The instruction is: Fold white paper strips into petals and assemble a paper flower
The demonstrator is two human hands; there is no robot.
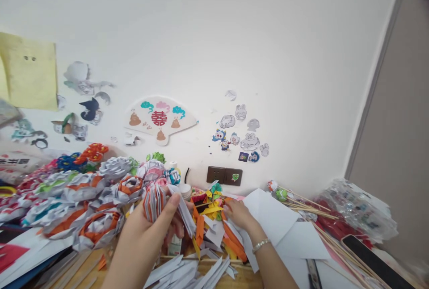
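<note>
While the left hand (149, 226) grasps a striped paper bud (154, 203) in its fingers above the counter (250, 280), the right hand (238, 214) lies among bright paper pieces (212, 211), whether gripping any impossible to tell; at right, a clear plastic bag (357, 211) holds small, indistinct items.

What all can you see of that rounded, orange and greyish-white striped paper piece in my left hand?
The rounded, striped paper piece has narrow orange and greyish-white bands running roughly upright, like pleated layers. Your bare left hand holds it in front of multicoloured folded-paper flowers, hiding its lower edge.
</note>
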